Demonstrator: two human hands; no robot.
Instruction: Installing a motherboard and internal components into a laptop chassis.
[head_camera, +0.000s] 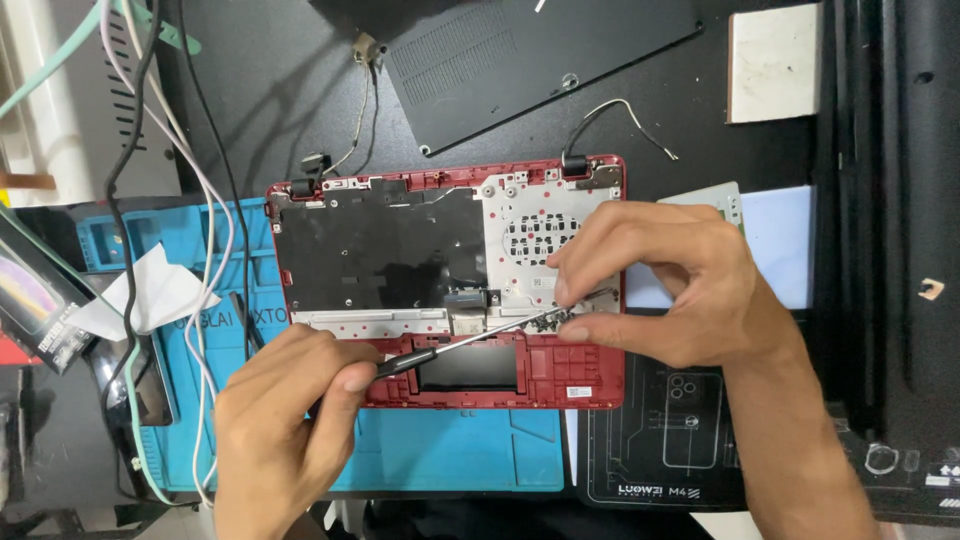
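Note:
A red laptop shell (590, 380) lies open, inner side up, on a blue work mat (450, 455), showing black film and a silver metal plate. My left hand (285, 420) grips a black-handled screwdriver (455, 345) whose shaft reaches right to a cluster of small screws near the shell's lower right. My right hand (670, 285) is over that spot, thumb and forefinger pinched together at the screwdriver tip; what they pinch is too small to tell.
A black laptop cover (520, 60) lies at the back. Loose cables (200, 200) hang on the left beside a crumpled white tissue (155, 290). A black mat (660, 440), a white block (775, 62) and a dark panel (900, 200) sit on the right.

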